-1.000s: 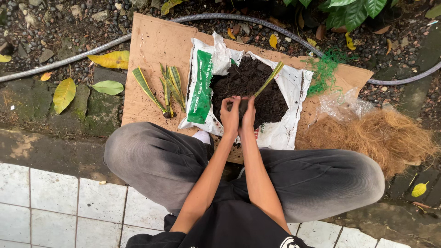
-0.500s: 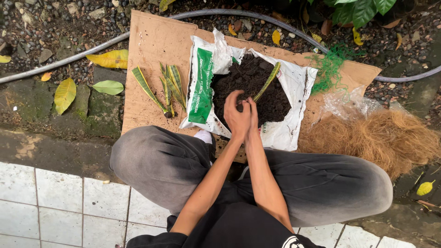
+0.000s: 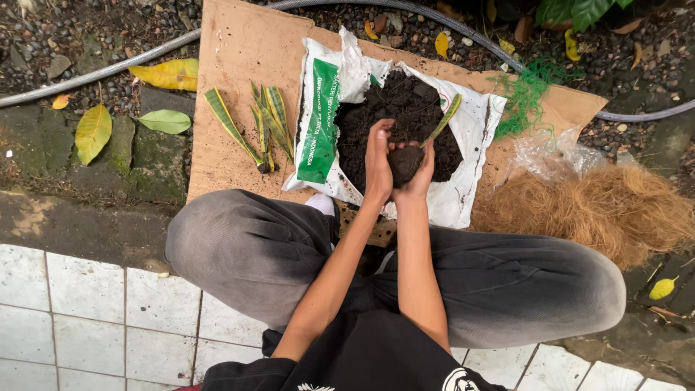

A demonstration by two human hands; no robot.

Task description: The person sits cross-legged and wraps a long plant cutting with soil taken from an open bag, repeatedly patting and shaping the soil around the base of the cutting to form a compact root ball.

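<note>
Soil clump [image 3: 404, 164] cupped between my left hand [image 3: 378, 158] and right hand [image 3: 421, 168], both grasping it; soil bag [image 3: 463, 195] just beyond.

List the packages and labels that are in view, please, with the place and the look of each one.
White plastic soil bag: lies opened flat on the cardboard sheet, dark soil heaped on it.
Green label panel: long band with pale print along the bag's left side.
Clear plastic bag: crumpled, right of the soil bag, beside the brown coconut fibre.
</note>
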